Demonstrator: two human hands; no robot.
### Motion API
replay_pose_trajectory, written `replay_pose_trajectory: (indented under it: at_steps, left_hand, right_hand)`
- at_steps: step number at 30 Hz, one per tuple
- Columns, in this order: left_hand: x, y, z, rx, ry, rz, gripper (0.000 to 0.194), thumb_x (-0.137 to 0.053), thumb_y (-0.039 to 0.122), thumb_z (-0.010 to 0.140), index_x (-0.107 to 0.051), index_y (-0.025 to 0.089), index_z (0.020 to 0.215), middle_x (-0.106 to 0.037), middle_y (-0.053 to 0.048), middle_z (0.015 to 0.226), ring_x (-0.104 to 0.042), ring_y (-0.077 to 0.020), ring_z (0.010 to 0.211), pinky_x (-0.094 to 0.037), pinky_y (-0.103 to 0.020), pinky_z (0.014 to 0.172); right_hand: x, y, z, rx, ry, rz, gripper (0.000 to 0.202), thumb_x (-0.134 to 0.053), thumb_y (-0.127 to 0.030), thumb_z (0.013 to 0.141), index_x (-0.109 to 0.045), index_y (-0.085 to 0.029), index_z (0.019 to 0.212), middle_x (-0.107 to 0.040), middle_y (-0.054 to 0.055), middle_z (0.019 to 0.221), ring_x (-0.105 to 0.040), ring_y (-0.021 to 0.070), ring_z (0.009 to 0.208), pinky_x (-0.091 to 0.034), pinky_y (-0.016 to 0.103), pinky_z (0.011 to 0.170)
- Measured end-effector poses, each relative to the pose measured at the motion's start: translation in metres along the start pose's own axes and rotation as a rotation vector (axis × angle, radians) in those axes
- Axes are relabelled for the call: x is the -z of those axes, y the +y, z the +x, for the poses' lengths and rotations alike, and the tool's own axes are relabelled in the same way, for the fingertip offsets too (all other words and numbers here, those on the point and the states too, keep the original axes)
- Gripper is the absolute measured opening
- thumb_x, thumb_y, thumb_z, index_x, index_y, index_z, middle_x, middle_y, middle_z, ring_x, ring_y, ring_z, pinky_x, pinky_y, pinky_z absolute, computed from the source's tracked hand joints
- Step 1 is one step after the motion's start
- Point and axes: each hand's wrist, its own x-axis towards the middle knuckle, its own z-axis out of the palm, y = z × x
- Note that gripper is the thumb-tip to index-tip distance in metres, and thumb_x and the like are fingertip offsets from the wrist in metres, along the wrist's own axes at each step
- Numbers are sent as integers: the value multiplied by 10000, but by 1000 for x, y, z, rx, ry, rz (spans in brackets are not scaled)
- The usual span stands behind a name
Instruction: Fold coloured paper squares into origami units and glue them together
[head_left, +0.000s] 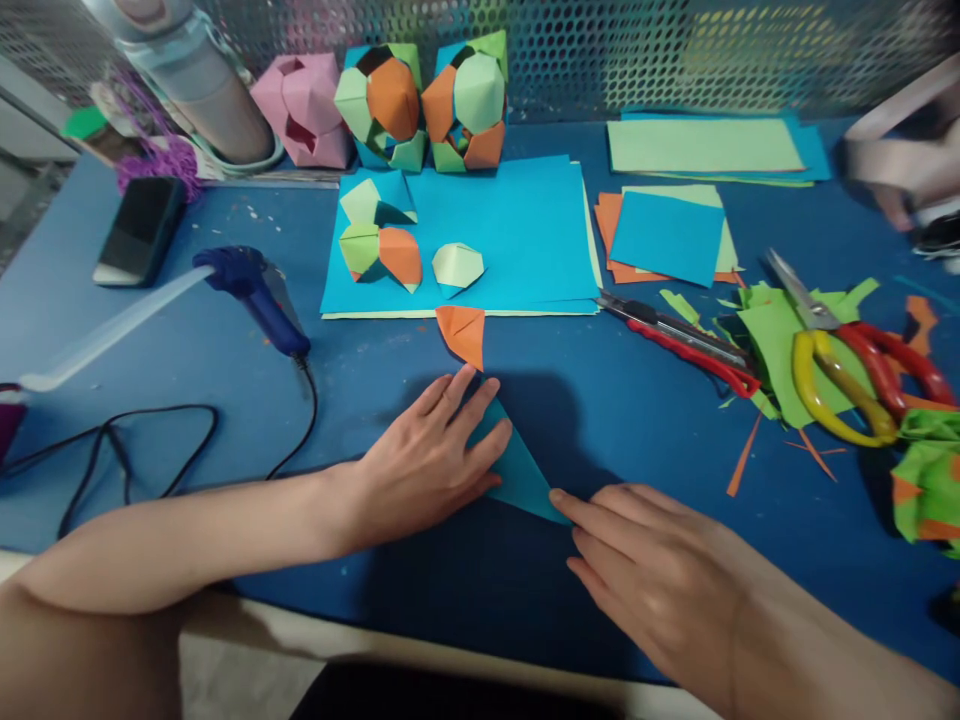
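A blue sheet of paper folded into a triangle [521, 470] lies on the table in front of me. My left hand [442, 440] rests flat over its left part with fingers spread, hiding that side. At the paper's right corner, my right hand [637, 560] touches it with an outstretched fingertip; the other fingers are loosely extended beside it. Just beyond my left fingertips is a small folded orange paper piece [463, 333]. Behind that, a pale green folded piece [458, 267] and joined multicoloured folded pieces [379, 240] sit on a stack of blue sheets [525, 220].
Paper balls [390, 105] line the back beside a bottle [202, 90]. A blue glue gun [255, 295], its cord and a phone [142, 230] lie left. Rightward are square papers [667, 235], a red cutter [682, 340], scissors [844, 350] on green scraps, and larger sheets [705, 145].
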Motion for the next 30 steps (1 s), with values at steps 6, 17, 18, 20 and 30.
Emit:
replay_pose_trajectory:
  at_steps: [6, 17, 18, 20, 30]
  left_hand:
    - [-2, -2, 0, -29, 33, 9, 396, -466, 335, 877, -502, 94, 1189, -450, -230, 1342, -345, -345, 1300, -366, -485, 1014]
    - [-8, -3, -4, 10, 86, 111, 464, -442, 420, 877, -547, 66, 1156, -480, -171, 1340, -359, -318, 1298, -323, -490, 1048]
    - [-8, -3, -4, 11, 77, 115, 468, -443, 422, 876, -544, 70, 1166, -476, -170, 1344, -355, -320, 1299, -318, -496, 1049]
    - [-7, -3, -3, 9, 58, 120, 482, -446, 428, 874, -534, 73, 1188, -474, -169, 1346, -348, -321, 1303, -302, -506, 1055]
    - [-9, -6, -3, -17, 100, 135, 503, -423, 439, 883, -516, 79, 1223, -493, -159, 1331, -385, -303, 1278, -297, -499, 1047]
  right_hand:
    - [10, 20, 19, -152, 158, 150, 237, -457, -212, 902, -664, -131, 983, -693, 101, 990, -620, 193, 883, -468, 344, 754]
    - [-10, 15, -13, -93, -216, 109, 650, -505, -453, 849, -302, -178, 1402, -393, 48, 1422, -287, 305, 1333, -304, 569, 1026]
    - [-6, 11, -23, -84, -215, 88, 639, -508, -446, 849, -315, -179, 1397, -422, 49, 1403, -330, 301, 1313, -325, 558, 1014]
    - [3, 4, -38, -71, -195, 45, 598, -501, -444, 852, -389, -145, 1359, -487, 76, 1352, -415, 298, 1260, -351, 536, 998]
    - [-15, 19, 25, -80, 55, -51, 481, -421, -387, 913, -520, -48, 1239, -513, 179, 1304, -436, 296, 1247, -351, 519, 1015]
